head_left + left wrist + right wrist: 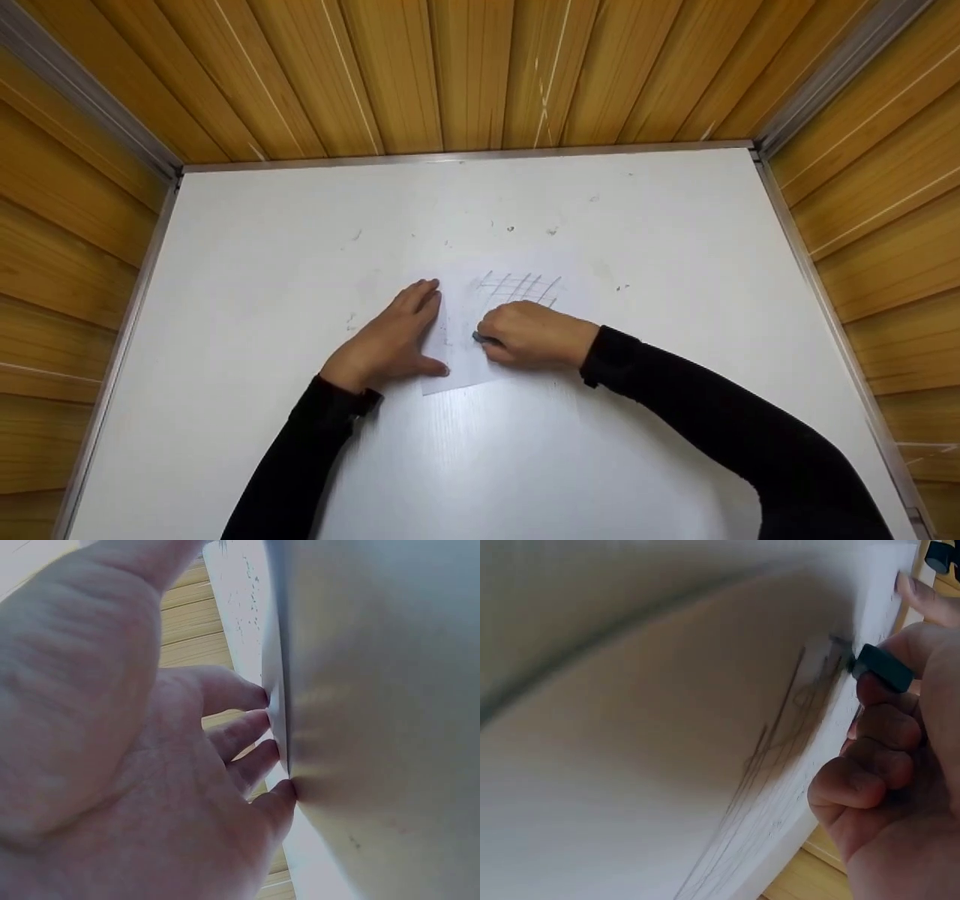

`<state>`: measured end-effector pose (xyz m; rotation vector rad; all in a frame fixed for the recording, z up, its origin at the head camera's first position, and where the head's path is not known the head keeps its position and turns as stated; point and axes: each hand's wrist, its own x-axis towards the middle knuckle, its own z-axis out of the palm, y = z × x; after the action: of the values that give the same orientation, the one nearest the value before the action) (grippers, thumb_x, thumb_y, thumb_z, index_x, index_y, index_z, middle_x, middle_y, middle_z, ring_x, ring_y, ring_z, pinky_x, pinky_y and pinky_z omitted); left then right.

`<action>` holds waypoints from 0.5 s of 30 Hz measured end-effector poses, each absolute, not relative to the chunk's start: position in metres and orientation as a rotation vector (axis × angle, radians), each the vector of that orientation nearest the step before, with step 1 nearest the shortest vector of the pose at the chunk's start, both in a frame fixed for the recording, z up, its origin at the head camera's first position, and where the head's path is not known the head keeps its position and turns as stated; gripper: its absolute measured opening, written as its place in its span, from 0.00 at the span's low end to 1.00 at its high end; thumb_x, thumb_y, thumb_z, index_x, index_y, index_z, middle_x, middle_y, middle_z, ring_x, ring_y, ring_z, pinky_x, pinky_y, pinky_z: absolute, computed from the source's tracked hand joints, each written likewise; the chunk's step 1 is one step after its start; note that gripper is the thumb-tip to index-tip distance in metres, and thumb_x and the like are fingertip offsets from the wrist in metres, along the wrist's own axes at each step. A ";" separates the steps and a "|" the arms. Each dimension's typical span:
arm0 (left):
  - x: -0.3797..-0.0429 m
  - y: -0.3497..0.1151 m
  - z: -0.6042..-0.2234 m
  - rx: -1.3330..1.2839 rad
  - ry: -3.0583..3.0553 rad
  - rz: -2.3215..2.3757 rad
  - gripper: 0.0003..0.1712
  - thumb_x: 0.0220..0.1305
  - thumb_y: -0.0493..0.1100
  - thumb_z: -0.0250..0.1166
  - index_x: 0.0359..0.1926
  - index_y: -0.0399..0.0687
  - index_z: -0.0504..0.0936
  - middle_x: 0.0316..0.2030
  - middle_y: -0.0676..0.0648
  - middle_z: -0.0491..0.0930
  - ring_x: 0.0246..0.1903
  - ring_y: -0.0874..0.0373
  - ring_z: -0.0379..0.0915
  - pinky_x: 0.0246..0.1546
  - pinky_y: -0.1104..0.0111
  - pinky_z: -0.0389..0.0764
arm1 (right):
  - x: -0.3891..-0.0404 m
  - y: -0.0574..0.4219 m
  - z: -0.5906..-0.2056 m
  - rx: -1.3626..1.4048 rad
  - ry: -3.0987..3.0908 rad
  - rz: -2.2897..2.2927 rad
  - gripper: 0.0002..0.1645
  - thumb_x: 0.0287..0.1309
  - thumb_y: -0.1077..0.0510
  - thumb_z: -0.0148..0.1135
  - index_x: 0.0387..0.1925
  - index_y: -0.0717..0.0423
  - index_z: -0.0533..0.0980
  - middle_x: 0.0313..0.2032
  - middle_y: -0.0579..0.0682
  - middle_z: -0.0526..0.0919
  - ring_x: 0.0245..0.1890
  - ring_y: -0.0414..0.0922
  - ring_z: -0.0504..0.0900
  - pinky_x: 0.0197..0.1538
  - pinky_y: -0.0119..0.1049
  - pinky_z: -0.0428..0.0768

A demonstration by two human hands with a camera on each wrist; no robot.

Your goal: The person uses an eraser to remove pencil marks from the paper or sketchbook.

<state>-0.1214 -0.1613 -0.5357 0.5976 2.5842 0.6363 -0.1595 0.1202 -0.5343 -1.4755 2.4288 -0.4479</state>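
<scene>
A white sheet of paper lies on the white table, with crossed pencil lines on its upper right part. My left hand presses on the sheet's left edge, thumb and fingers spread; in the left wrist view its fingertips touch the paper and tabletop. Between thumb and index finger, my right hand pinches a small dark green eraser. One end of the eraser meets the paper at a smudged patch, left of and below the lines. The right hand's other fingers are curled in, and it covers part of the drawing.
Dark eraser crumbs are scattered over the table, mostly beyond and beside the paper. Wood-patterned panels wall the table at the back and both sides, along metal edge strips.
</scene>
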 end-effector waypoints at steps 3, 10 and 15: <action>-0.122 -0.161 -0.534 0.596 2.588 0.631 0.72 0.56 0.61 0.86 0.88 0.39 0.55 0.91 0.45 0.45 0.91 0.46 0.38 0.87 0.52 0.60 | -0.161 0.121 -0.535 -1.451 2.457 -0.455 0.10 0.73 0.58 0.61 0.32 0.54 0.79 0.27 0.46 0.79 0.30 0.43 0.78 0.42 0.44 0.85; -0.122 -0.160 -0.536 0.590 2.583 0.619 0.73 0.55 0.62 0.87 0.89 0.43 0.55 0.91 0.45 0.44 0.91 0.45 0.38 0.87 0.51 0.59 | -0.172 0.127 -0.535 -1.315 2.572 -0.427 0.14 0.75 0.58 0.59 0.29 0.54 0.75 0.26 0.45 0.74 0.29 0.42 0.73 0.42 0.45 0.84; -0.122 -0.159 -0.536 0.591 2.592 0.584 0.71 0.55 0.64 0.85 0.89 0.49 0.56 0.91 0.46 0.44 0.91 0.46 0.37 0.88 0.51 0.59 | -0.170 0.126 -0.536 -1.312 2.543 -0.422 0.13 0.77 0.56 0.58 0.32 0.54 0.77 0.28 0.46 0.78 0.31 0.43 0.76 0.45 0.46 0.85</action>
<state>-0.1223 -0.1586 -0.5356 0.5907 2.5925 0.5842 -0.1698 0.1258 -0.5356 -1.3121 2.5434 -0.4221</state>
